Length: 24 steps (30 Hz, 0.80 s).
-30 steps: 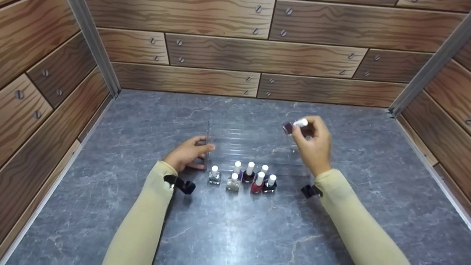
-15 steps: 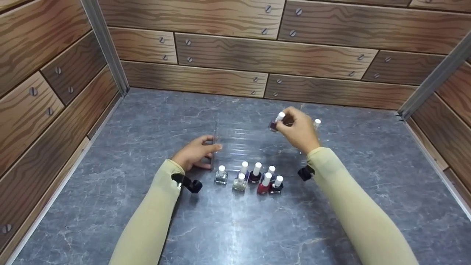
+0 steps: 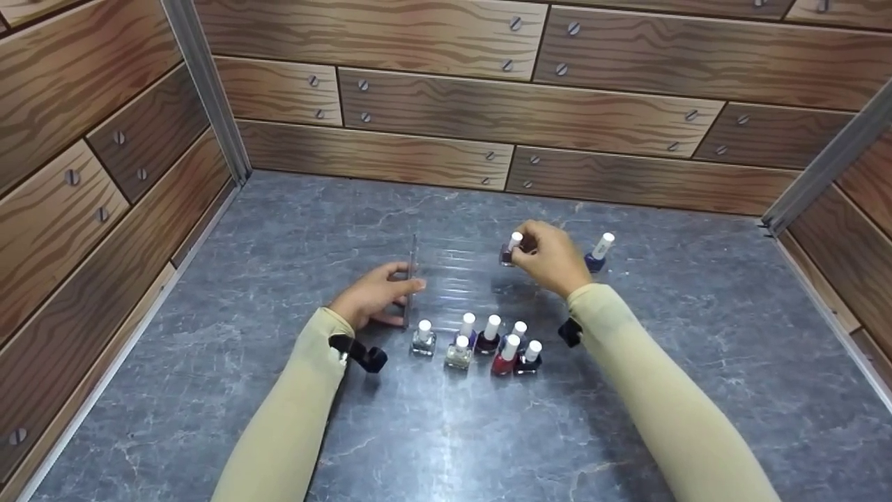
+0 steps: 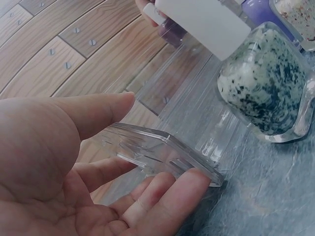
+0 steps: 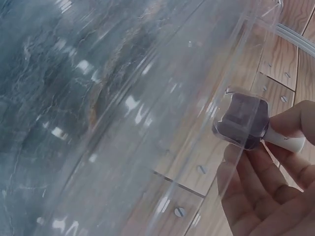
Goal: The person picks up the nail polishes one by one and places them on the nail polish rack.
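Note:
My right hand (image 3: 554, 259) pinches a dark plum nail polish bottle (image 3: 507, 255) near its white cap, upright over the back of a clear plastic rack (image 3: 453, 280). In the right wrist view the bottle (image 5: 242, 120) is seen through the clear plastic; whether it touches a tier I cannot tell. My left hand (image 3: 376, 291) holds the rack's left side panel (image 4: 165, 142), thumb over one face and fingers at the other. A blue nail polish bottle (image 3: 596, 262) stands at the rack's back right, just beyond my right hand.
Several white-capped nail polish bottles stand before the rack: a speckled one (image 3: 423, 342) at left, a pale glitter one (image 3: 458, 357), a red one (image 3: 504, 362) and a black one (image 3: 529, 362) among them. Wood-patterned walls (image 3: 446, 104) enclose the grey marbled table (image 3: 390, 432).
My right hand has moved left with the plum bottle and lowered it, tilting it upright. The blue bottle has come into sight behind the hand. My left hand keeps its hold on the rack.

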Available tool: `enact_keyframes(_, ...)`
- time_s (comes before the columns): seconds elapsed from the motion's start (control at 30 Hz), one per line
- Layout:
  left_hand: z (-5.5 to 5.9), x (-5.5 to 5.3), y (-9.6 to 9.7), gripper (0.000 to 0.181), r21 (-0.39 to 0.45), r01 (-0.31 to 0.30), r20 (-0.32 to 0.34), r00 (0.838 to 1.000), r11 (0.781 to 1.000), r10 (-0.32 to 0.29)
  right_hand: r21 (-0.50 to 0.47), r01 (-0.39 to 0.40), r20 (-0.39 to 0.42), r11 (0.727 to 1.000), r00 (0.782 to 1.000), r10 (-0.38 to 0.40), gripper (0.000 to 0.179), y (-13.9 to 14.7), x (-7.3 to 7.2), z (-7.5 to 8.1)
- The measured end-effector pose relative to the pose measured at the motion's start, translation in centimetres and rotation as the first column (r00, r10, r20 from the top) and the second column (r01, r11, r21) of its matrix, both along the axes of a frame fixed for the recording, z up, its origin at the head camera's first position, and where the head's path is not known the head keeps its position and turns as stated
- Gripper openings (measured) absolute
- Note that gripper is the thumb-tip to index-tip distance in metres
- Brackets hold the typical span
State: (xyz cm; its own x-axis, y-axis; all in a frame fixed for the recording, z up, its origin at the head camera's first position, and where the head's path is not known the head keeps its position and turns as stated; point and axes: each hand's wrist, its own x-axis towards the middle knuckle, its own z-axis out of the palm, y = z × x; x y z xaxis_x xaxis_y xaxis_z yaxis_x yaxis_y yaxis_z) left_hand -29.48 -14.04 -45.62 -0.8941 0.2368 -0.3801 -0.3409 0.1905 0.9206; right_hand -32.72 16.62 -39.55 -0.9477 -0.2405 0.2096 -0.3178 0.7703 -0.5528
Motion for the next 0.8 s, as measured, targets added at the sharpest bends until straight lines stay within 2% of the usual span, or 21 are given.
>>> enact_keyframes(0.17,-0.3,0.1,0.1,0.068,-0.002,0.000,0.004,1.000,1.000,0.000,-0.066,-0.011,0.064,0.998,0.998,0.015,0.026,0.2,0.1,-0.1)
enact_keyframes(0.27,-0.3,0.1,0.0,0.067,-0.002,0.001,-0.003,1.000,1.000,-0.001,-0.143,-0.021,0.059,0.990,0.998,0.030,0.033,0.6,0.7,0.5)
enact_keyframes(0.37,-0.2,0.1,-0.1,0.068,-0.009,-0.001,-0.007,1.000,1.000,0.000,-0.241,-0.029,-0.002,0.970,1.000,0.029,0.037,1.5,2.1,1.3)
enact_keyframes(0.53,-0.2,0.1,-0.4,0.069,-0.029,0.002,-0.002,1.000,1.000,-0.002,-0.347,-0.030,-0.134,0.937,0.991,-0.018,0.024,4.1,5.6,1.5)
enact_keyframes(0.67,-0.2,0.1,-0.3,0.070,-0.024,0.014,0.001,1.000,1.000,-0.014,-0.346,-0.006,-0.164,0.938,0.985,-0.054,0.017,6.0,7.6,0.6)
enact_keyframes(0.8,-0.1,0.3,-0.3,0.072,-0.030,0.019,0.010,1.000,0.999,-0.019,-0.247,-0.034,-0.155,0.968,0.988,-0.004,0.016,7.4,8.7,0.2)
